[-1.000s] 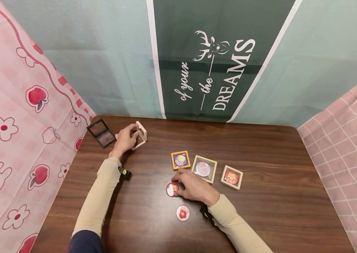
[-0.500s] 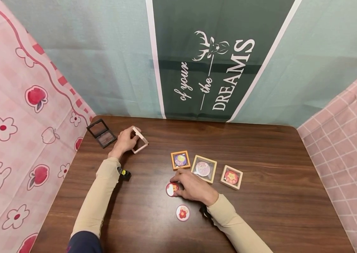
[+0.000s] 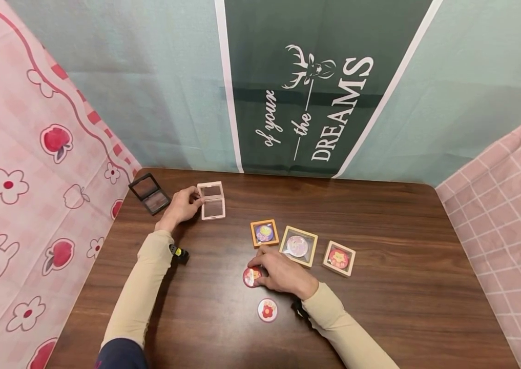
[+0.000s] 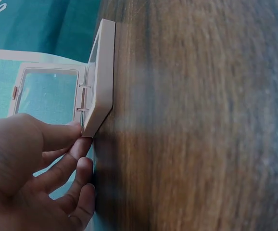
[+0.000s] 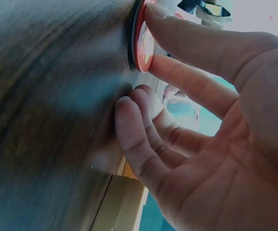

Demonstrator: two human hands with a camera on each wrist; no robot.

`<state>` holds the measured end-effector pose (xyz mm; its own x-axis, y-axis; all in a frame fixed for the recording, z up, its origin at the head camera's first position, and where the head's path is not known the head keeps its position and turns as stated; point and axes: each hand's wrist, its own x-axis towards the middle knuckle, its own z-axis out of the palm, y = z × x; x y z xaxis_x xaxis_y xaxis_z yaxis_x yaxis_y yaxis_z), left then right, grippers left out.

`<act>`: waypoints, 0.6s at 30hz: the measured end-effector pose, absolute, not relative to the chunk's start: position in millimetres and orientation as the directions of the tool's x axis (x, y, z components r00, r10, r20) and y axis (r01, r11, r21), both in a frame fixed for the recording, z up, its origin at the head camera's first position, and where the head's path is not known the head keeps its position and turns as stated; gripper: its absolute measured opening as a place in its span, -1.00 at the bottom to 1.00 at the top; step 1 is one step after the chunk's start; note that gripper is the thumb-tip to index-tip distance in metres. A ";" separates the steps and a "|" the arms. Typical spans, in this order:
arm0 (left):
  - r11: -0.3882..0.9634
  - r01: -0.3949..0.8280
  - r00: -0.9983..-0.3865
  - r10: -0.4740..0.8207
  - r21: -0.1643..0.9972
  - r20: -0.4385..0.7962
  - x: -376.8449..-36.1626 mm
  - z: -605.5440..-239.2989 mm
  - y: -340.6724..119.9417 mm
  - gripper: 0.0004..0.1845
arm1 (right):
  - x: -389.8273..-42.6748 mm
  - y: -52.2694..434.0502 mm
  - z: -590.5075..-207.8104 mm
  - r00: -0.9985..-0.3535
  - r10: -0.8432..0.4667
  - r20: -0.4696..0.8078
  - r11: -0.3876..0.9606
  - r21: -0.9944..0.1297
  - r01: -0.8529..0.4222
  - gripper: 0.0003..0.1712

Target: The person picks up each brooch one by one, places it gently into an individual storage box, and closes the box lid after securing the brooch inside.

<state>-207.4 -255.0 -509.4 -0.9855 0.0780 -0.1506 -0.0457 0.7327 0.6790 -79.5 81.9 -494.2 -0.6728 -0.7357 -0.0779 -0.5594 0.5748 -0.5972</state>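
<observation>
My left hand (image 3: pixel 182 205) pinches a pale pink square case (image 3: pixel 212 199) at its near hinge corner between thumb and fingers. The case stands unfolded on the table, its two clear-windowed halves spread; in the left wrist view one half of the pink case (image 4: pixel 105 72) lies on the wood and the other is raised. My right hand (image 3: pixel 285 274) holds a round red-edged badge (image 3: pixel 249 277) by its rim with thumb and index finger. In the right wrist view the badge (image 5: pixel 146 43) touches the table, the other fingers curving loosely. Nearer the front lies a white badge with a red flower (image 3: pixel 267 310).
A black case (image 3: pixel 149 195) stands unfolded at the back left. Beyond and right of my right hand are an orange-framed case (image 3: pixel 253 236), a yellow-framed case (image 3: pixel 302 231) and a cream-framed case (image 3: pixel 343 246), each holding a round badge. Curtains border the wooden table (image 3: pixel 403 307).
My left hand has turned the pink case so its two halves face the camera, and its lid has swung back wider. The right hand and its badge have stayed nearly still.
</observation>
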 end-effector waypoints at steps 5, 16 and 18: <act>0.743 -0.033 -0.987 0.081 0.669 -0.138 -204.2 -508.5 -255.5 -0.81 | -79.1 81.8 -496.3 -0.668 -0.743 -0.055 0.554 -0.610 -0.566 -0.70; 0.734 0.016 -0.994 0.085 0.679 -0.068 -195.3 -513.9 -253.2 -0.81 | -85.6 84.2 -501.1 -0.665 -0.746 -0.034 0.497 -0.694 -0.521 -0.82; 0.733 0.030 -0.994 0.096 0.680 -0.059 -192.9 -514.9 -252.0 -0.82 | -87.2 85.6 -501.5 -0.668 -0.743 -0.041 0.495 -0.706 -0.507 -0.85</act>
<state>-192.9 -252.0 -514.9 -0.9937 0.0957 -0.0586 0.0305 0.7329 0.6796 -87.2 85.6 -501.5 -0.6678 -0.7432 -0.0414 -0.5071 0.4949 -0.7056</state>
